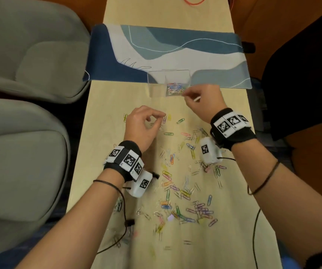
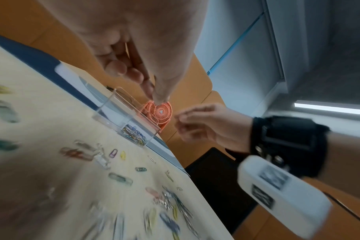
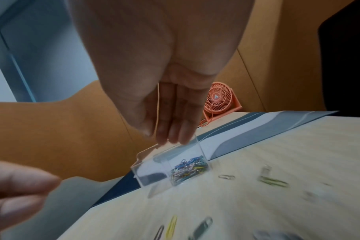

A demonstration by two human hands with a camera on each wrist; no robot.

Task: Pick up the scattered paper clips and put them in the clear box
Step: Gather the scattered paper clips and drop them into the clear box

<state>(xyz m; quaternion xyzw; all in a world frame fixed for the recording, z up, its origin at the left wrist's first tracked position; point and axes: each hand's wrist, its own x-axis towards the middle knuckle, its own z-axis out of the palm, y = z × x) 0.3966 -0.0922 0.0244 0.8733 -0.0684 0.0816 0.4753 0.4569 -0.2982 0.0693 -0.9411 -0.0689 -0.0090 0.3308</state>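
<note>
The clear box point(image 1: 168, 70) point(image 2: 125, 104) point(image 3: 152, 168) stands at the near edge of a blue mat, with a small heap of coloured paper clips point(image 1: 175, 87) point(image 2: 134, 133) point(image 3: 189, 167) in its right compartment. Many more scattered clips point(image 1: 181, 191) cover the table in front of me. My left hand point(image 1: 163, 114) point(image 2: 154, 97) hovers in front of the box, thumb and forefinger pinching a pale clip point(image 1: 164, 119). My right hand point(image 1: 183, 93) point(image 3: 154, 136) is at the box's right front corner, fingers pointing straight down over it; no clip shows in it.
A blue and white mat point(image 1: 166, 49) lies across the table behind the box. An orange fan point(image 3: 218, 99) point(image 2: 160, 112) stands at the far end. Grey chairs point(image 1: 20, 55) line the left side and a black chair point(image 1: 301, 74) the right. Thin cables trail from both wrists.
</note>
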